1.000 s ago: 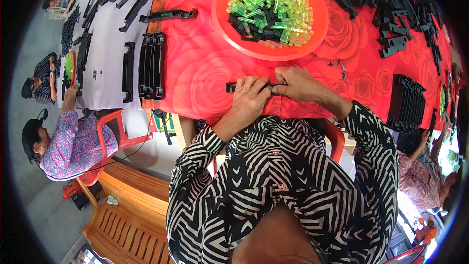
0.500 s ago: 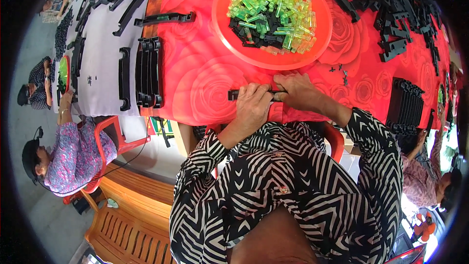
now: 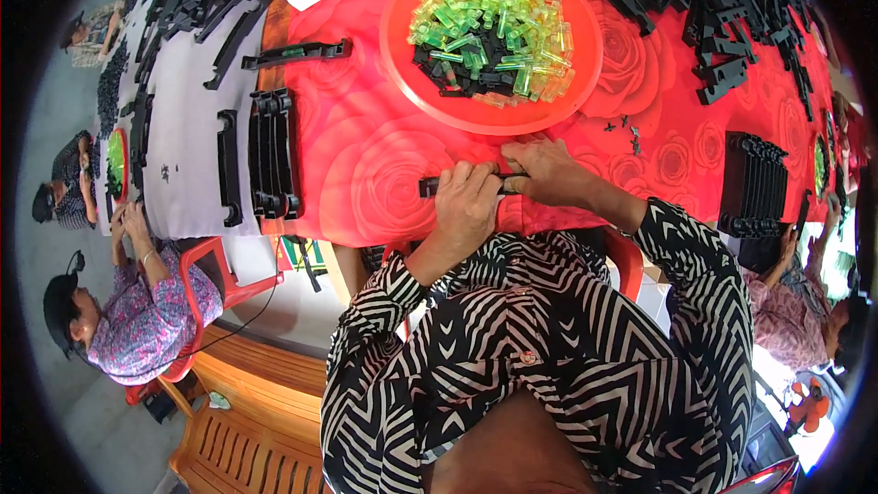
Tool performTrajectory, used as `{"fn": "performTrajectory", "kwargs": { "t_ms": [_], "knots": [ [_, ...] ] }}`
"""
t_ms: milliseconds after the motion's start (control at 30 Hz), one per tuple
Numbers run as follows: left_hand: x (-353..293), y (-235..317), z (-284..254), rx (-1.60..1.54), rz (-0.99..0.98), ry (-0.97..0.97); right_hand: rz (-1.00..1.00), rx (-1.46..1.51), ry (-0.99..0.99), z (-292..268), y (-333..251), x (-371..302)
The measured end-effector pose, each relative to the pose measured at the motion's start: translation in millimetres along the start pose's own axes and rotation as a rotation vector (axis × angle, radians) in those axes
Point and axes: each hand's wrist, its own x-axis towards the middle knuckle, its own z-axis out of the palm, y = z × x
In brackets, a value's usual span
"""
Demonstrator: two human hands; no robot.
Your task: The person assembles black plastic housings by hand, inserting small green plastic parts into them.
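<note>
Near the table's front edge I hold a long black plastic bar (image 3: 428,187) lying crosswise on the red cloth. My left hand (image 3: 466,206) is wrapped over its middle, so most of it is hidden. At its right end my right hand (image 3: 546,171) is closed, fingers bent round that end; whether a small part sits between them cannot be seen. Beyond the hands stands a round red tray (image 3: 400,82) with clear yellow-green vial-like tubes (image 3: 494,14) and small black pieces (image 3: 462,73).
Black bars stand in a row (image 3: 273,154) at left and another stack (image 3: 754,185) at right. A single bar (image 3: 297,54) lies beyond the left row. Heaps of black parts (image 3: 722,27) fill the far side. Small black bits (image 3: 633,131) lie right of the tray. Co-workers (image 3: 137,311) sit at both sides.
The view has shifted slightly, so the tray and bars sit a little differently in it. Both hands keep hold of the bar in nearly the same place. The left co-worker's hands have come together.
</note>
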Motion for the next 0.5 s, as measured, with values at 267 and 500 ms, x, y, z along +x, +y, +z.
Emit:
{"fn": "performTrajectory", "kwargs": {
  "t_ms": [267, 500],
  "knots": [
    [-2, 1, 2, -0.007, 0.007, -0.007, -0.050, 0.053, 0.010, -5, 4, 4],
    [-2, 2, 4, 0.044, 0.030, 0.000, -0.020, -0.042, -0.016, 6, 2, 2]
  ]
}}
